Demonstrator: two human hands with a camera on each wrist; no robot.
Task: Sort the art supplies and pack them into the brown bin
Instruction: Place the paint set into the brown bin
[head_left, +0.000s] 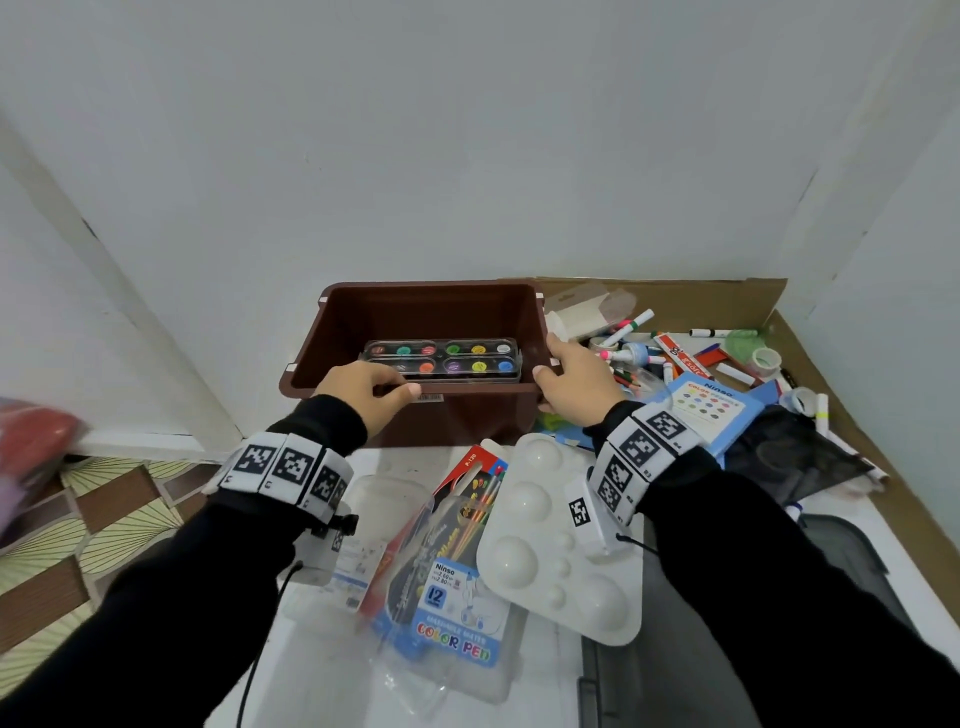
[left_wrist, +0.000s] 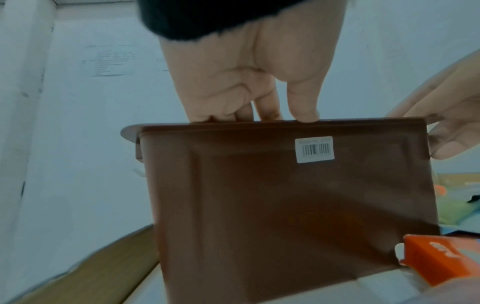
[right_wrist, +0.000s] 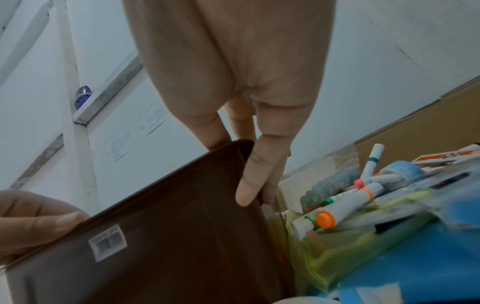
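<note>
The brown bin (head_left: 332, 332) stands against the wall with a clear paint-pan case (head_left: 441, 358) lying inside it. My left hand (head_left: 363, 389) grips the bin's near rim, fingers inside and thumb along the edge; in the left wrist view the fingers (left_wrist: 303, 111) hook over the brown bin (left_wrist: 285, 205). My right hand (head_left: 571, 379) holds the bin's right near corner; in the right wrist view its fingers (right_wrist: 257, 174) wrap the corner of the brown bin (right_wrist: 168, 246).
A white palette (head_left: 550, 540), a color pen pack (head_left: 457, 608) and a red brush pack (head_left: 467, 473) lie in front of the bin. Loose markers (head_left: 628, 338), tape rolls (head_left: 766, 358) and a blue pencil box (head_left: 706, 405) crowd the right, on cardboard (head_left: 701, 301). Markers (right_wrist: 348, 205) show beside the bin.
</note>
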